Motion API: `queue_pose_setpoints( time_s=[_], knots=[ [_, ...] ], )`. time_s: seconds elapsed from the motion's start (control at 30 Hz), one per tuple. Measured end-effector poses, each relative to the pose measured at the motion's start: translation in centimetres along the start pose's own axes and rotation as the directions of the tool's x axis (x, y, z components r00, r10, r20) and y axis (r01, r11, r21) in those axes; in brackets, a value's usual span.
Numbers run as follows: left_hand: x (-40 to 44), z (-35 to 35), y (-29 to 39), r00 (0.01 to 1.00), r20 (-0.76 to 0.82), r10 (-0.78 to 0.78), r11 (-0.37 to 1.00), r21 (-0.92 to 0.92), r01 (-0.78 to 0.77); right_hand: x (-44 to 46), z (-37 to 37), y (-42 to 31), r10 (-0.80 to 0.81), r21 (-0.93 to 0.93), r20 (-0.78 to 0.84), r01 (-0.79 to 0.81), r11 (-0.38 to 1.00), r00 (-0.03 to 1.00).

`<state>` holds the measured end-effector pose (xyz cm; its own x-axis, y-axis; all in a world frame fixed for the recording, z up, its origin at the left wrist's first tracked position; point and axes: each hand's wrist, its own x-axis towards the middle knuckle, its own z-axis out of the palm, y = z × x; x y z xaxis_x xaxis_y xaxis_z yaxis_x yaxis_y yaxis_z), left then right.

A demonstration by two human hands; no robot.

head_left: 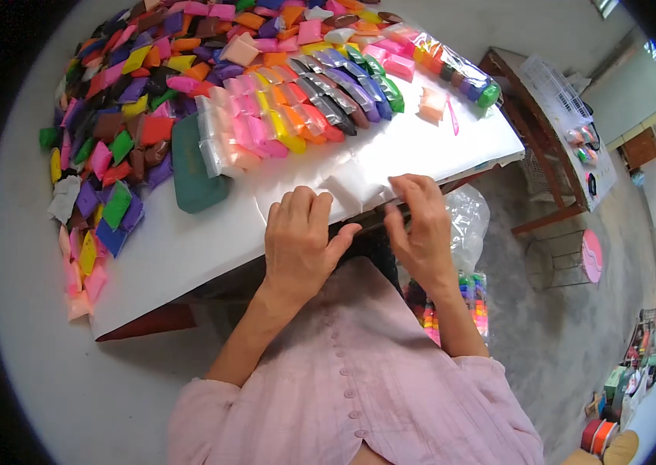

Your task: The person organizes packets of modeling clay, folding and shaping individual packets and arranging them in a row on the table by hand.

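At the table's near edge, my left hand [297, 242] rests with its fingers bent over the white tabletop and its thumb held apart. My right hand [425, 232] is to its right, thumb and forefinger apart, close to the corner of a clear plastic bag [355, 188]. The bag lies flat between both hands; whether the right fingertips touch it I cannot tell. Just beyond stand neat rows of small clay packets [266, 124], sorted by colour from pale peach through pink, yellow, orange, red and black to purple, blue and green. A dark green block [194, 167] sits left of the rows.
Loose coloured packets [134, 93] heap across the left and back of the white table [188, 240]. A filled clear bag [452, 70], a peach packet [432, 104] and a pink tool [452, 116] lie at right. A pink-topped stool [591, 256] and second table [552, 116] stand beyond.
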<state>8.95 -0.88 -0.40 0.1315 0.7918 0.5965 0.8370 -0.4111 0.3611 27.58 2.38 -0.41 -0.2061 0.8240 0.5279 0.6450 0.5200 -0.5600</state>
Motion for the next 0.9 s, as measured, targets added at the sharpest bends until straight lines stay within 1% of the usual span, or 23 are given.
queue_pose_setpoints(
  time_s=[0.03,0.13,0.17,0.23,0.33,0.47,0.53,0.63,0.67,0.73,0.77,0.8,0.83,0.87,0.9],
  knots=[
    [0.1,0.4,0.2,1.000,0.002,0.022,0.999,0.035,-0.022,0.0,0.3,-0.2,-0.073,-0.058,-0.044,0.071,0.996,0.996],
    [0.7,1.4,0.7,0.999,-0.011,0.041,0.995,0.094,-0.040,-0.3,1.3,-0.2,-0.082,-0.067,-0.054,0.079,0.995,0.995],
    [0.8,1.6,0.5,0.999,-0.020,0.042,0.995,0.094,-0.040,-0.3,1.4,-0.4,-0.088,-0.083,-0.089,0.080,0.993,0.992],
    [0.9,1.9,0.3,0.998,-0.038,0.043,0.995,0.096,-0.039,-0.1,1.6,-0.1,-0.122,-0.102,-0.095,0.112,0.988,0.988],
    [1.1,1.8,0.0,0.998,-0.013,0.064,0.996,0.065,-0.063,0.3,1.8,0.1,-0.201,-0.154,-0.103,0.184,0.971,0.974],
    [1.2,2.0,-1.0,0.988,-0.044,0.151,0.988,0.021,-0.151,0.6,2.1,0.0,-0.287,-0.186,-0.105,0.264,0.946,0.952],
    [1.2,2.1,-1.1,0.983,-0.065,0.169,0.985,-0.021,-0.171,0.5,2.4,0.0,-0.300,-0.209,-0.094,0.276,0.938,0.949],
    [0.8,2.1,-1.1,0.985,-0.035,0.171,0.985,-0.009,-0.171,-0.1,2.6,-0.1,-0.302,-0.229,-0.095,0.275,0.934,0.948],
    [0.7,2.2,-1.2,0.980,-0.067,0.187,0.982,-0.011,-0.188,-0.1,2.7,-0.2,-0.309,-0.238,-0.105,0.278,0.931,0.945],
    [0.1,2.2,-1.6,0.965,-0.142,0.221,0.975,0.001,-0.223,-0.4,2.8,-0.6,-0.316,-0.175,-0.181,0.285,0.942,0.931],
    [-0.3,1.8,-1.8,0.958,-0.169,0.231,0.972,0.005,-0.233,-0.6,2.7,-0.8,-0.264,-0.047,-0.194,0.260,0.964,0.945],
    [-0.4,1.4,-1.9,0.951,-0.189,0.243,0.970,0.022,-0.244,-0.7,2.0,-1.4,-0.092,0.132,-0.121,0.108,0.985,0.988],
    [-0.6,0.9,-1.9,0.945,-0.207,0.251,0.968,0.038,-0.249,-0.5,0.9,-2.3,0.069,0.292,-0.012,-0.063,0.954,0.998],
    [-0.8,0.5,-1.9,0.940,-0.227,0.256,0.967,0.057,-0.249,-0.3,0.3,-2.9,0.207,0.422,0.126,-0.241,0.874,0.970],
    [-1.0,0.1,-1.9,0.931,-0.241,0.275,0.962,0.068,-0.266,-0.2,1.4,-2.8,0.290,0.655,0.149,-0.315,0.687,0.945]
  ],
)
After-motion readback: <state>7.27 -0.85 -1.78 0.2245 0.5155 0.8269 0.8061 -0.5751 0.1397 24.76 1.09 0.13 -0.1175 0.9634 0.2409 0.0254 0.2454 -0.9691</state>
